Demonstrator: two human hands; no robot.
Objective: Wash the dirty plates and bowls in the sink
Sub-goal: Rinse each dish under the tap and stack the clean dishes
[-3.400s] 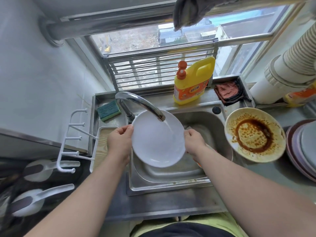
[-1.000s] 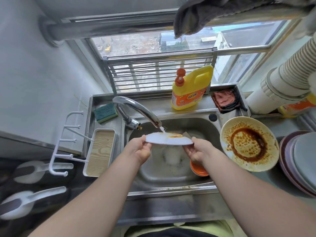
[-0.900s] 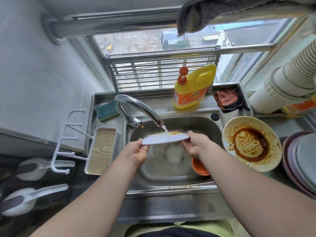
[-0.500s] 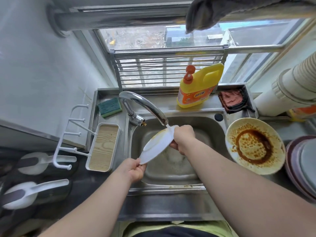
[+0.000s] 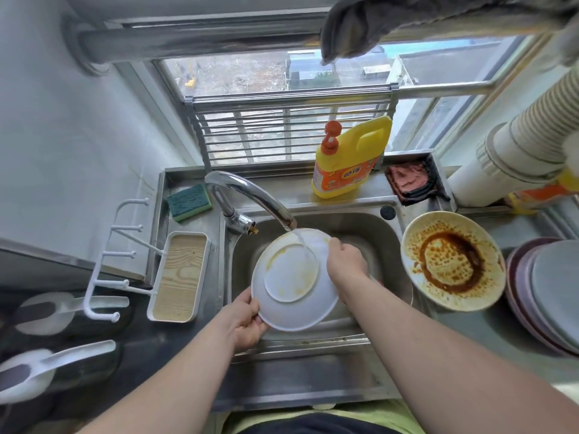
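From the head camera, a white plate (image 5: 293, 281) was held tilted over the sink (image 5: 388, 242), its underside and foot ring facing up, with yellowish smears on it. The left hand (image 5: 242, 321) gripped the plate's near lower-left rim, thumb on the upturned underside and fingers curled beneath. The right hand (image 5: 346, 267) lay at the plate's far right rim, fingers curled over the edge and holding it. Water from the faucet (image 5: 250, 195) fell onto the plate's upper edge, just left of the right hand. On the counter right of the sink sat a sauce-stained plate (image 5: 452, 261), and beside it a stack of plates (image 5: 546, 292). A yellow detergent bottle (image 5: 349, 161) stood behind the basin, and a green sponge (image 5: 189, 202) lay left of the faucet
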